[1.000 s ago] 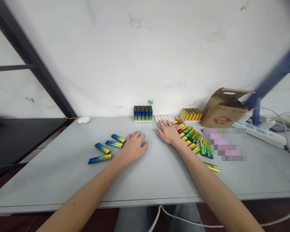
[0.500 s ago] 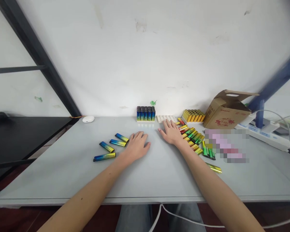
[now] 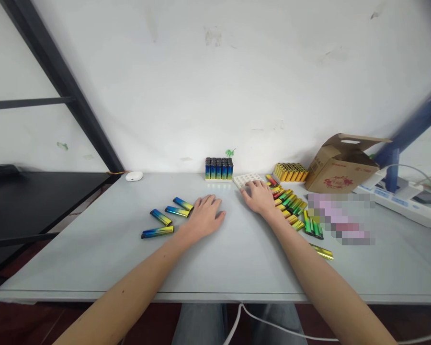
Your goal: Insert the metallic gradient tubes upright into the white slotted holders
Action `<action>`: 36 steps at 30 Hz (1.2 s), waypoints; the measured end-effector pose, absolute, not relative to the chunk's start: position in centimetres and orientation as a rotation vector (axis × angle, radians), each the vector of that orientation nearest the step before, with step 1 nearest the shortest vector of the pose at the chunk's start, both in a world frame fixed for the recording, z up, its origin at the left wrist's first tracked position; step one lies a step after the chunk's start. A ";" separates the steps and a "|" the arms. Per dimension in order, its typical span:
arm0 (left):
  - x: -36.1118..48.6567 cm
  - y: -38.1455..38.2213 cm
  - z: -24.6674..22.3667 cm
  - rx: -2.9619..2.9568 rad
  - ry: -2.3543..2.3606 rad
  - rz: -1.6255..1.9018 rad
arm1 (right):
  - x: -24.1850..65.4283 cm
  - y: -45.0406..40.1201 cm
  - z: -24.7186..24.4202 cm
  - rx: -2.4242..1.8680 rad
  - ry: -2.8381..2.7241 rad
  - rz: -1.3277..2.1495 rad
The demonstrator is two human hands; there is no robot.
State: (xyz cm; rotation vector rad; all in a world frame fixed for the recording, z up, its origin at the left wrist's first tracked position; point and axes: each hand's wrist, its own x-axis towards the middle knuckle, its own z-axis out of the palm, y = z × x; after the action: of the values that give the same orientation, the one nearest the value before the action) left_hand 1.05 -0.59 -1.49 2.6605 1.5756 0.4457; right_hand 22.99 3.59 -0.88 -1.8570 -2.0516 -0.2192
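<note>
My left hand [image 3: 204, 216] lies palm down on the grey table, fingers spread and holding nothing, just right of several blue-yellow cylinders [image 3: 161, 217]. My right hand [image 3: 259, 197] has its fingertips at the front edge of a white tray with holes [image 3: 247, 179]; its fingers are apart. Beside that hand, on its right, is a heap of green, yellow and red cylinders [image 3: 290, 203]. A white tray of upright blue cylinders [image 3: 219, 169] stands against the wall between the hands. Yellow cylinders [image 3: 290, 173] stand upright in another tray at the back right.
An open cardboard box [image 3: 341, 172] stands at the back right, beside a white power strip [image 3: 398, 205] with cables. A pixelated pink item [image 3: 339, 218] lies in front of the box. At the back left is a small white case [image 3: 134, 176].
The holed white tray is now slightly tilted round, and my right hand's fingers have drawn back to its front edge. My left hand has stayed on the table. The view has shifted slightly.
</note>
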 end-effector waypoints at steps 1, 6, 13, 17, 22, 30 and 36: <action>1.0 -0.6 -1.5 2.658 1.574 0.449 | 23.0 3.5 -0.8 -1.849 -2.037 -0.228; 0.9 -0.4 -1.2 2.604 1.587 0.466 | 22.9 3.1 -0.1 -1.772 -2.096 -0.220; 0.8 0.1 -1.1 2.543 1.558 0.591 | 22.1 2.0 0.9 -1.422 -2.347 -0.014; 0.7 0.1 -1.1 2.561 1.557 0.636 | 21.1 1.0 1.2 -1.192 -2.430 0.122; 0.5 -0.2 -0.9 2.565 1.620 0.578 | 20.8 1.0 1.1 -1.083 -2.320 0.399; 0.3 0.3 -0.8 2.614 1.598 0.563 | 22.8 2.5 0.0 -1.389 -2.358 0.047; 0.3 0.0 -0.3 2.551 1.688 0.588 | 22.6 1.9 0.7 -1.389 -2.358 0.084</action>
State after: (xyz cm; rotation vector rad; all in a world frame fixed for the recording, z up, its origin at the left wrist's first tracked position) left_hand 0.34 -0.03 -0.35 2.5507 1.6876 0.5877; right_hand 22.60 1.89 0.70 -1.3890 -2.3576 0.0840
